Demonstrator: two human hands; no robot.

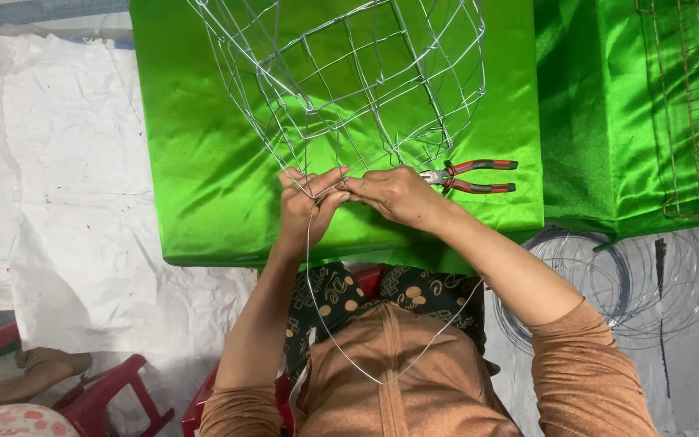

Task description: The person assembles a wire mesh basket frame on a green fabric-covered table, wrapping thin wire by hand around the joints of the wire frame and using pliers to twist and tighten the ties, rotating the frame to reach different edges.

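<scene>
A: Why are both hands crowded at the near edge of the wire basket frame (349, 81)?

B: That is where its lowest wires meet. The left hand (305, 206) pinches that rim between thumb and fingers, and the right hand (394, 193) closes its fingertips on the same spot, pinching a loose wire strand (317, 307) that loops down over the lap.

A: And the frame itself?

B: Thin, silvery mesh of open squares, rounded like a cage, resting at upper centre of the frame on the worktop (204, 162) under shiny green cloth.

A: Tools?

B: Pliers (471, 176) with red and grey handles lie just beside the right hand, within reach. A wire coil (600, 279) sits on the floor, lower right.
</scene>
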